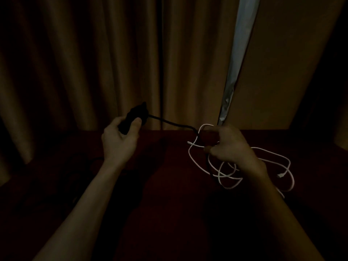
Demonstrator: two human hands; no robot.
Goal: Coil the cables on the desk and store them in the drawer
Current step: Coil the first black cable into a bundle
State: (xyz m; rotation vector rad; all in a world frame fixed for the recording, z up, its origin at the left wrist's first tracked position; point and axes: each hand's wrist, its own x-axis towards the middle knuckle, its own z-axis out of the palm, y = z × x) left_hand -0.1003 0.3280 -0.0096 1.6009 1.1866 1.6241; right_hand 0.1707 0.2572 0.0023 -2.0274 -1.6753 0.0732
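The scene is very dim. My left hand (120,137) is raised above the dark red desk (169,185) and grips a black plug block (136,116). From the block a black cable (173,123) runs right and down to my right hand (227,146). That hand is closed over the black cable together with a loop of a white cable (263,166). The white cable lies in loose tangled loops on the desk around and under my right wrist, with one connector end (280,175) lying free. No drawer is visible.
Brown curtains (94,63) hang right behind the desk's far edge, with a pale gap (239,53) between two panels. A dark looped shape (90,166), possibly another cable, lies on the desk under my left forearm, too dark to make out.
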